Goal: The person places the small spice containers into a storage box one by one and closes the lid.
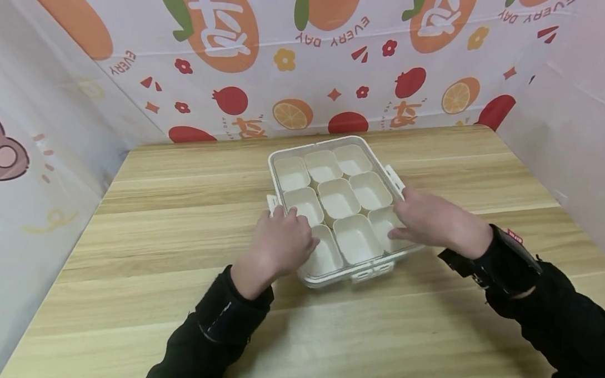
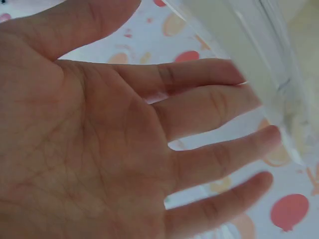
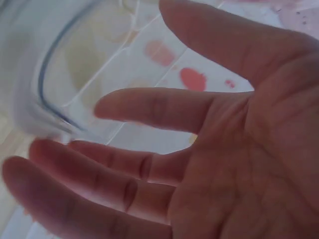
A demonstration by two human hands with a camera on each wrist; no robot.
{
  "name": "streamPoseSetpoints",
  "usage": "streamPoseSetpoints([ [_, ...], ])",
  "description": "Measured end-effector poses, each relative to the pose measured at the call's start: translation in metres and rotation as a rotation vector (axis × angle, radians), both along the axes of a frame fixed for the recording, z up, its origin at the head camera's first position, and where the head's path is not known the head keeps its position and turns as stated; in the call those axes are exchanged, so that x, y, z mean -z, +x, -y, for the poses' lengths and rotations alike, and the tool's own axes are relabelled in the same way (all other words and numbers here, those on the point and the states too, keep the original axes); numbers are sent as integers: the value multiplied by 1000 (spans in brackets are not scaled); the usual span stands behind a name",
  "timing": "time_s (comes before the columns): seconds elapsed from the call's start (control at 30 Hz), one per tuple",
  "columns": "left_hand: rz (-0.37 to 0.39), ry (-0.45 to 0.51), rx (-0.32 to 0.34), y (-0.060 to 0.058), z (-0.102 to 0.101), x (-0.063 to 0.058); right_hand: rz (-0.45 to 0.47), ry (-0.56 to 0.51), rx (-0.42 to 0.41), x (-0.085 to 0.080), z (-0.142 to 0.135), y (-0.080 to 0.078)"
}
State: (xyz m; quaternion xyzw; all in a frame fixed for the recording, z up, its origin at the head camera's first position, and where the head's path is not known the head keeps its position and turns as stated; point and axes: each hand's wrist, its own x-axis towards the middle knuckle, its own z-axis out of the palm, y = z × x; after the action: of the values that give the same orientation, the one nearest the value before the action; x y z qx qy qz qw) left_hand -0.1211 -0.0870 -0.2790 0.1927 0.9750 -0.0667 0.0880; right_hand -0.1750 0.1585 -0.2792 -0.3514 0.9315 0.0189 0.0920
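Observation:
A divided storage box [image 1: 329, 281] with a clear lid sits at an angle in the middle of the table, several cream square cups [image 1: 358, 239] in three rows inside. My left hand [image 1: 280, 241] is at its near left side; in the left wrist view the fingers are straight, their tips touching or close to the box's edge [image 2: 249, 59]. Along the right side is my right hand [image 1: 429, 218], thumb over the lid's border. The right wrist view shows relaxed fingers [image 3: 99, 189] beside the clear corner [image 3: 45, 107], contact unclear.
White clip latches [image 1: 394, 178] stick out from the box's sides and front. The wooden table [image 1: 153, 295] reaches back to a fruit-printed cloth [image 1: 317, 61]. Pale cloth hangs at the left [image 1: 49, 147] and right [image 1: 574, 137].

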Motion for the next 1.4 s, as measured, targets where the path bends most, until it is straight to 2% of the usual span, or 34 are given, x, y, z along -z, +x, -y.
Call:
streamPoseSetpoints([
  [0.17,51,74,24,-15,18,2,-21,-20,-75,1,7,17],
  [0.3,92,163,34,-22,27,2,-26,-19,-65,2,11,22],
  [0.37,108,174,33,-23,28,2,-29,-12,-56,3,11,23],
  [0.6,112,122,57,-21,25,2,-24,-26,-24,5,9,20],
  [0.83,116,135,47,-20,23,1,2,-37,10,4,5,16],
  [0.97,107,150,62,-20,24,1,19,-45,7,2,2,9],
  [1.07,107,182,69,-23,27,1,25,-69,43,1,0,-3],
  [1.23,108,210,-3,-32,39,5,74,-149,166,7,-7,-26],
  [1.4,151,270,-51,-42,48,13,208,-229,169,13,-12,-39],
])
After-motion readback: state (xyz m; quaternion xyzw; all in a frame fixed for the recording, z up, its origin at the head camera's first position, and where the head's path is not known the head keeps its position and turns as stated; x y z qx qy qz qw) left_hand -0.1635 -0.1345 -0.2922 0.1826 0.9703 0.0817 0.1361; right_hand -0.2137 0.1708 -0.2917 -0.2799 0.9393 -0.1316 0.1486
